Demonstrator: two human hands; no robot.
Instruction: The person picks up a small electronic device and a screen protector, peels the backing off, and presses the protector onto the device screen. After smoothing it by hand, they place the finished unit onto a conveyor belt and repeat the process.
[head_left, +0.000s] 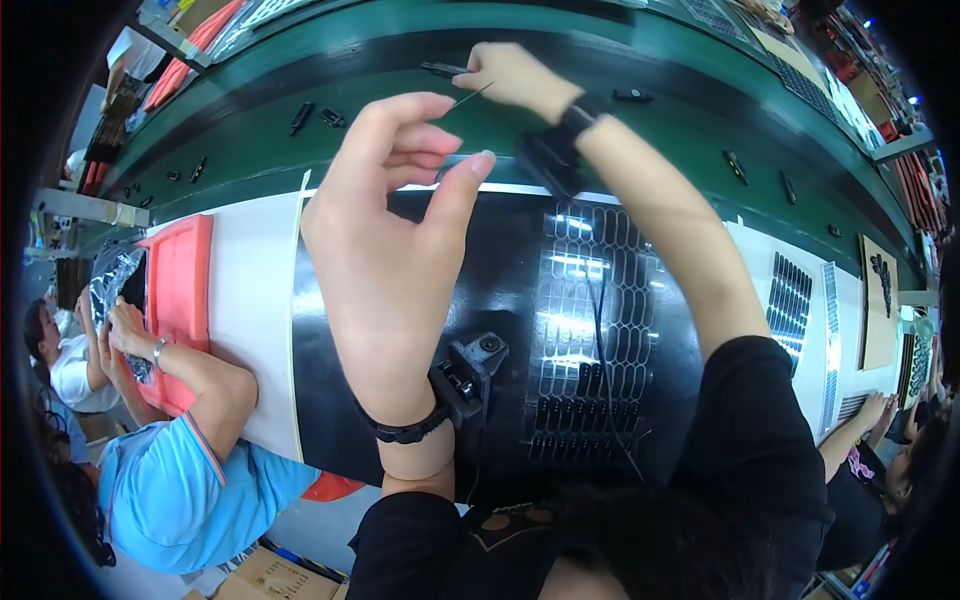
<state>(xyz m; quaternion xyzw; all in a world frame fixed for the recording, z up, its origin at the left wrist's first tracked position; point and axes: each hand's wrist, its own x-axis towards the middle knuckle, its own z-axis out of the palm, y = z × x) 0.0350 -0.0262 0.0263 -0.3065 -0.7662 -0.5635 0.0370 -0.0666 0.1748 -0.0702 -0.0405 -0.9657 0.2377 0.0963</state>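
My left hand (385, 230) is raised over the black mat (500, 290), thumb and forefinger close together near a thin wire, other fingers curled. My right hand (515, 78) reaches out over the green conveyor belt (400, 130), pinching a small black part (443, 70) with a thin dark wire (470, 96) trailing from it. Both wrists carry black bands with small black devices. A black tray (590, 350) of slotted cells, some filled with small black parts, lies on the mat below my right forearm.
Several small black parts (300, 118) lie scattered along the belt. A person in a blue shirt (170, 480) at the left handles a bag by a red tray (180, 290). Another person's hand (880, 405) shows at the right near more trays (790, 305).
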